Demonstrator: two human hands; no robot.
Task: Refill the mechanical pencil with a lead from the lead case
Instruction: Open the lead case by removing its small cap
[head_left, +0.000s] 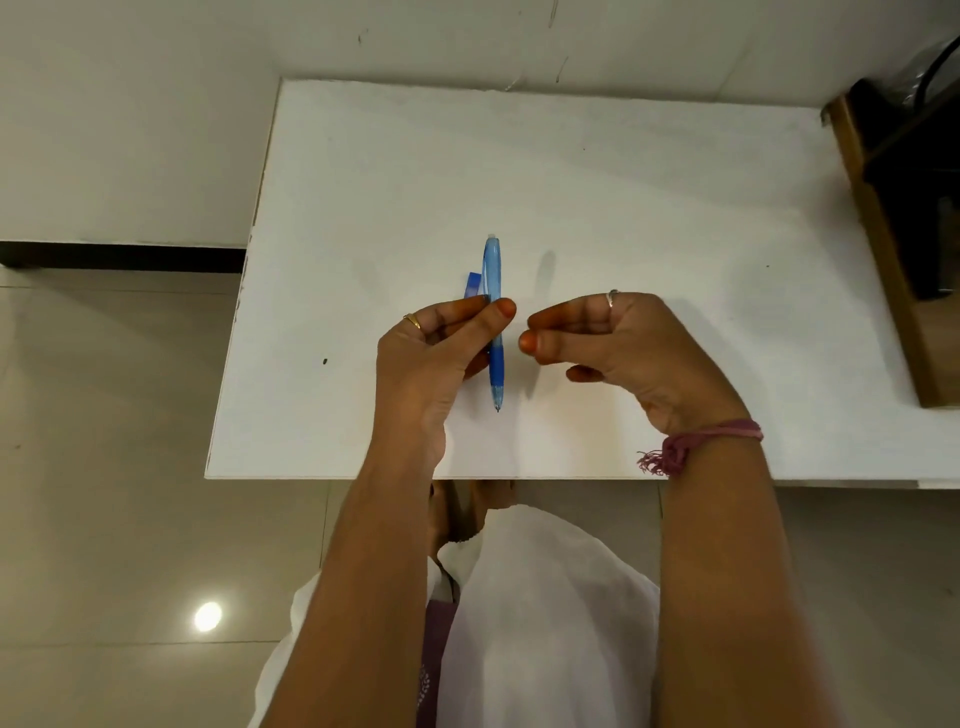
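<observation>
The mechanical pencil (493, 317) is held above the white table (649, 208), near its middle, in the left hand (441, 353). Its long axis runs almost straight from near to far: the writing tip points toward the person and the near table edge, and the pale translucent cap end points to the far side. The darker blue grip sits just below the thumb. The left thumb and forefinger are pinched on the barrel about midway along it.

Behind those fingers, also in the left hand, a small blue lead case (472, 285) sticks out on the far side, just left of the pencil and roughly parallel to it. No writing on the pencil or the case can be read.

The right hand (618, 348) hovers just right of the pencil, apart from it. Its fingertips are gathered together toward the thumb; whether they hold a lead between them I cannot tell. A pink thread band (696, 441) circles that wrist.
</observation>
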